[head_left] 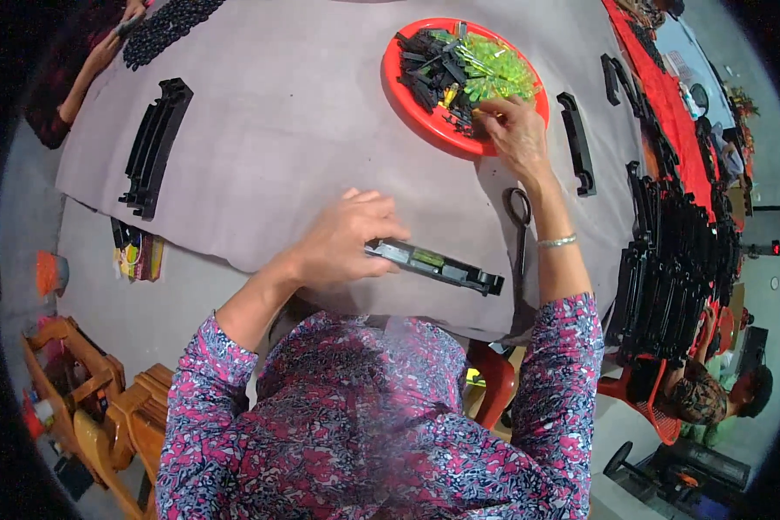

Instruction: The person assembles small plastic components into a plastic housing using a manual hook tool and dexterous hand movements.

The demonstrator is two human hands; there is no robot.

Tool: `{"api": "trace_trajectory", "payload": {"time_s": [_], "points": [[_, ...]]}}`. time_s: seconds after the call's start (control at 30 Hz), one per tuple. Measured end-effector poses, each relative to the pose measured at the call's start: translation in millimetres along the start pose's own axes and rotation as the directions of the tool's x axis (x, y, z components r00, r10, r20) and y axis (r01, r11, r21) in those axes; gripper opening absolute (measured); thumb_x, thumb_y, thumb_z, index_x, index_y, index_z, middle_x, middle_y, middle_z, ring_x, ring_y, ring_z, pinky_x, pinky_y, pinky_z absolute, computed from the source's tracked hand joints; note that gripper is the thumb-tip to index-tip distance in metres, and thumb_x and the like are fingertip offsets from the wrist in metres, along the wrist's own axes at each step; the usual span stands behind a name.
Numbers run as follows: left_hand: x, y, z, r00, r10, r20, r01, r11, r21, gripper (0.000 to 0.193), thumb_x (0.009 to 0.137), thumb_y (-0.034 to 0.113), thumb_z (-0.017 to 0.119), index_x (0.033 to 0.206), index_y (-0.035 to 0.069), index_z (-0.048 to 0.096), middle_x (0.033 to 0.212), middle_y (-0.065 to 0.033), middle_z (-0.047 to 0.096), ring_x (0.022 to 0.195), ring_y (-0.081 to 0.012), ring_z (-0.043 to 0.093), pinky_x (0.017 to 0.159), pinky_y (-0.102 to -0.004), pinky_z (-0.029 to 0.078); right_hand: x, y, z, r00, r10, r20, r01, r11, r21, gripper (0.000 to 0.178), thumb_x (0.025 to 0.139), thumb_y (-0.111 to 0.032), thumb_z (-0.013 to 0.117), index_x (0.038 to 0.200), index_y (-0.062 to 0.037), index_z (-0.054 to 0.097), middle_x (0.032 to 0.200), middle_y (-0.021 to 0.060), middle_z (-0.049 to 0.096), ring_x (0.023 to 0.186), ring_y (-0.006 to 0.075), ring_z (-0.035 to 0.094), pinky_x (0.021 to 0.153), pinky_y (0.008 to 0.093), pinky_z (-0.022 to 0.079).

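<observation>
My left hand (348, 241) is closed round one end of a long black plastic housing (464, 276), just above the cloth near my body. A clear green insert (426, 257) sits in its top channel. My right hand (518, 137) reaches over the near right rim of a red plate (418, 121), with fingertips pinched among small parts. What they hold, if anything, is hidden. Black plastic pieces (425, 65) fill the plate's left side, and clear yellow-green pieces (503, 69) its right. A few yellow bits (450, 94) lie between them.
A dark tool with a looped handle (519, 208) lies beside my right forearm. More black housings lie at left (156, 147) and right (577, 143), with a large stack (663, 260) at the table's right edge. Another person's hand (104, 52) is by small black pieces (169, 33).
</observation>
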State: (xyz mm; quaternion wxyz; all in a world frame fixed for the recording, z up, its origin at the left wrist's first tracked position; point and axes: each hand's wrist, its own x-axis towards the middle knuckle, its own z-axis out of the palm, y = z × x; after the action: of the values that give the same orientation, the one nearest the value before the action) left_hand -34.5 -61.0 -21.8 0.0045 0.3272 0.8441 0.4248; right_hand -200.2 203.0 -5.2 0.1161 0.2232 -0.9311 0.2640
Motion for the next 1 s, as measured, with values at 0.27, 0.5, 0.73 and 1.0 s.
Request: {"api": "trace_trajectory", "payload": {"time_s": [0.27, 0.5, 0.73, 1.0], "points": [[-1.4, -4.9, 0.1, 0.999, 0.038, 0.013, -0.038, 0.999, -0.034, 0.033, 0.064, 0.021, 0.076, 0.094, 0.008, 0.069, 0.085, -0.0042, 0.057, 0.086, -0.0229, 0.054, 0.076, -0.0369, 0.036, 22.8, -11.6, 8.2, 0.993, -0.096, 0.072, 0.114, 0.939, -0.325, 0.023, 0.082, -0.015, 0.064, 0.103, -0.0087, 0.07, 0.094, 0.0149, 0.063, 0.094, 0.0351, 0.063, 0.081, 0.0452, 0.051], [-1.5, -4.8, 0.4, 0.999, 0.034, 0.02, -0.034, 0.999, -0.026, 0.033, 0.064, 0.02, 0.078, 0.094, 0.008, 0.069, 0.085, -0.0044, 0.057, 0.086, -0.023, 0.054, 0.076, -0.0369, 0.036, 38.3, -7.6, 1.5, 0.962, -0.129, 0.239, 0.216, 0.898, -0.384, 0.023, 0.08, -0.014, 0.065, 0.101, -0.0072, 0.07, 0.095, 0.0147, 0.063, 0.091, 0.0368, 0.063, 0.08, 0.047, 0.05], [-0.3, -2.0, -1.6, 0.998, 0.048, 0.033, -0.048, 0.999, -0.014, 0.034, 0.066, 0.022, 0.08, 0.095, 0.009, 0.07, 0.086, -0.004, 0.057, 0.087, -0.0229, 0.054, 0.079, -0.0365, 0.036, 27.0, -4.4, -12.6, 0.999, 0.033, 0.03, -0.04, 0.954, 0.296, 0.018, 0.083, -0.013, 0.069, 0.098, -0.0029, 0.07, 0.088, 0.0065, 0.066, 0.079, 0.019, 0.064, 0.072, 0.0329, 0.051], [5.8, 27.7, -6.3, 0.971, -0.19, -0.146, 0.099, 0.873, -0.477, 0.033, 0.087, 0.017, 0.068, 0.113, -0.001, 0.065, 0.103, -0.0097, 0.06, 0.097, -0.0208, 0.057, 0.088, -0.0325, 0.043, -72.1, -101.2, -37.2, 0.961, 0.233, 0.151, -0.261, 0.572, 0.778, 0.009, 0.084, -0.004, 0.069, 0.092, 0.0013, 0.069, 0.087, 0.0027, 0.067, 0.08, 0.0101, 0.062, 0.076, 0.0252, 0.05]]}}
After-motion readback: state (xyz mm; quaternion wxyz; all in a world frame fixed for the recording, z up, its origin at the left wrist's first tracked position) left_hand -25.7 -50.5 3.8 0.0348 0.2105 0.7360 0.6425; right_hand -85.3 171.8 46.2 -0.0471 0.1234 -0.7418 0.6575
